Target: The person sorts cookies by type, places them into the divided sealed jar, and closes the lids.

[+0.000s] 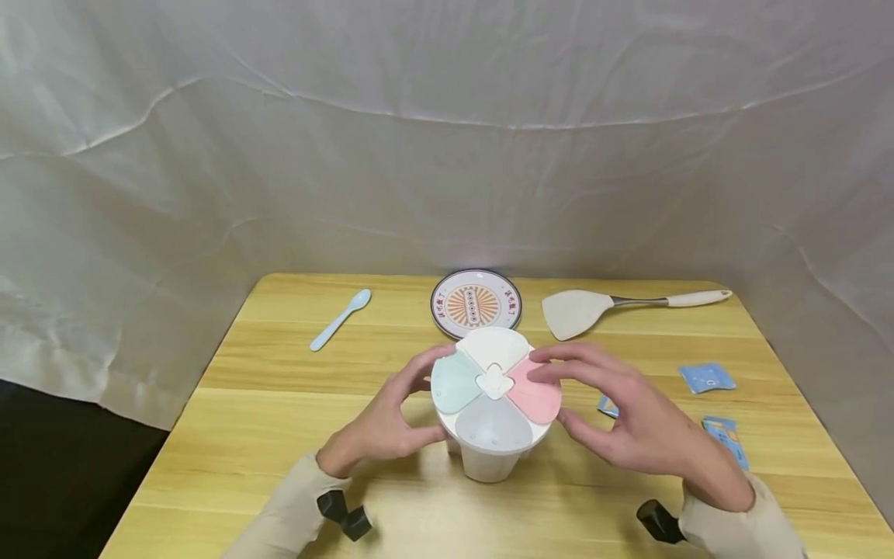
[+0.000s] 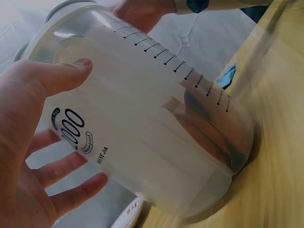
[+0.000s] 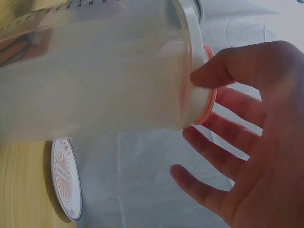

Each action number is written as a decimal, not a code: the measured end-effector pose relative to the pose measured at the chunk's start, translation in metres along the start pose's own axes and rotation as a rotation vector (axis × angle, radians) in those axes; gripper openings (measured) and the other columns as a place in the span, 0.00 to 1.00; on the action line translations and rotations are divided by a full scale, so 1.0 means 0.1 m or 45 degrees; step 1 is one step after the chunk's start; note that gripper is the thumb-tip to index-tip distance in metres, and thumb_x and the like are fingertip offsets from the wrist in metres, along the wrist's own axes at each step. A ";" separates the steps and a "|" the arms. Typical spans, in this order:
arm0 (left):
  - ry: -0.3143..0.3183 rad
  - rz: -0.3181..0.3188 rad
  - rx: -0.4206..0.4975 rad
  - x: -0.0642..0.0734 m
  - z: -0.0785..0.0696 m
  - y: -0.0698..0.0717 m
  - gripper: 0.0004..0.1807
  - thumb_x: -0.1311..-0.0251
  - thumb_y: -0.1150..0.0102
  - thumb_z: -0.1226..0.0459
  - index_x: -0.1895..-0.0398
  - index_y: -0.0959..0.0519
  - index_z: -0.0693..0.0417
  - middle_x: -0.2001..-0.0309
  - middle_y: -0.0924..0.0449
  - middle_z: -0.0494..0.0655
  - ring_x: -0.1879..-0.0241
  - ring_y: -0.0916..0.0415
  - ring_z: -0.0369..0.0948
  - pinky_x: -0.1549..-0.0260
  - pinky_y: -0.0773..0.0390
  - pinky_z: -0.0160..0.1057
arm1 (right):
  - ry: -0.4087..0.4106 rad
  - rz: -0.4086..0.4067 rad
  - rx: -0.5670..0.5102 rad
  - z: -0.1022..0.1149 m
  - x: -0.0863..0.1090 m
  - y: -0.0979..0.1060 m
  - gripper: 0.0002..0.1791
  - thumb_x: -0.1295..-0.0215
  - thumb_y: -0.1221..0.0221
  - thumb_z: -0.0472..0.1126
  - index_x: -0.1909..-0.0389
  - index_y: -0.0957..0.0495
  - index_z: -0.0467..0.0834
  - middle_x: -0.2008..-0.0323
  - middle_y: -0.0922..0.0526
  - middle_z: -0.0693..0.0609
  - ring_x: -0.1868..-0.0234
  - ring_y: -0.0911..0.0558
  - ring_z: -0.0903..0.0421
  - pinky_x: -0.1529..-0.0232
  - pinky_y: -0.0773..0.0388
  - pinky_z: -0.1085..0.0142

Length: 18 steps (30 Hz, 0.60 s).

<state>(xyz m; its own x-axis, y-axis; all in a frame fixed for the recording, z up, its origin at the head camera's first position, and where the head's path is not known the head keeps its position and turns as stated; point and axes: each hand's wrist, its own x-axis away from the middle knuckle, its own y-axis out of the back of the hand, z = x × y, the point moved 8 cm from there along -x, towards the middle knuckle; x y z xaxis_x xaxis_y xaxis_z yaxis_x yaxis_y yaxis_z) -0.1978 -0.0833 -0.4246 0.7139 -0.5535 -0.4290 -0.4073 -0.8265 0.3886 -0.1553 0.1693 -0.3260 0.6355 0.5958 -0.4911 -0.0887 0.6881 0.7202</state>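
Observation:
A translucent storage canister with measuring marks stands on the table in front of me. Its round lid is split into white, pale green, pink and grey segments. My left hand holds the canister's side; in the left wrist view the thumb lies along the wall and the fingers reach the other side. At the pink segment, my right hand grips the lid's edge, with two fingertips on top and the thumb at the rim. A brown and dark patch shows low on the canister wall.
Behind the canister lies a round patterned plate. A pale blue spoon is at the back left, a white spatula at the back right. Several blue packets lie to the right. Grey cloth hangs around the table.

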 end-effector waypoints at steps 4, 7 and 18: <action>0.060 0.006 0.020 0.00 0.03 0.02 0.59 0.46 0.19 0.70 0.12 0.43 0.52 0.19 0.31 0.55 0.30 0.23 0.44 0.36 0.13 0.49 | 0.024 -0.028 -0.019 0.00 0.01 0.01 0.35 0.48 0.25 0.27 0.38 0.16 0.55 0.35 0.16 0.52 0.32 0.20 0.57 0.30 0.29 0.80; 0.054 -0.022 0.029 -0.01 0.02 0.04 0.57 0.45 0.20 0.71 0.13 0.42 0.55 0.21 0.28 0.56 0.30 0.23 0.43 0.37 0.12 0.49 | 0.099 -0.086 -0.040 0.03 0.02 0.03 0.32 0.47 0.24 0.30 0.40 0.15 0.53 0.38 0.16 0.50 0.34 0.20 0.55 0.30 0.27 0.79; -0.030 -0.128 0.048 -0.05 -0.01 0.09 0.44 0.36 0.30 0.76 0.18 0.36 0.55 0.26 0.25 0.58 0.34 0.20 0.42 0.45 0.09 0.48 | 0.209 -0.313 -0.023 0.11 0.07 -0.01 0.20 0.31 0.27 0.55 0.48 0.11 0.46 0.49 0.16 0.46 0.43 0.21 0.53 0.35 0.25 0.79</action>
<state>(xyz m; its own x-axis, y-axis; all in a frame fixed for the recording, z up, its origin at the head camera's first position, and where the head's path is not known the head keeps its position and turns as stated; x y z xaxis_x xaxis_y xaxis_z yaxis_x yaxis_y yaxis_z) -0.2044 -0.0880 -0.4182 0.7386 -0.4697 -0.4836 -0.3560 -0.8809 0.3120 -0.1423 0.1676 -0.3249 0.5069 0.4685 -0.7236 0.0380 0.8264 0.5618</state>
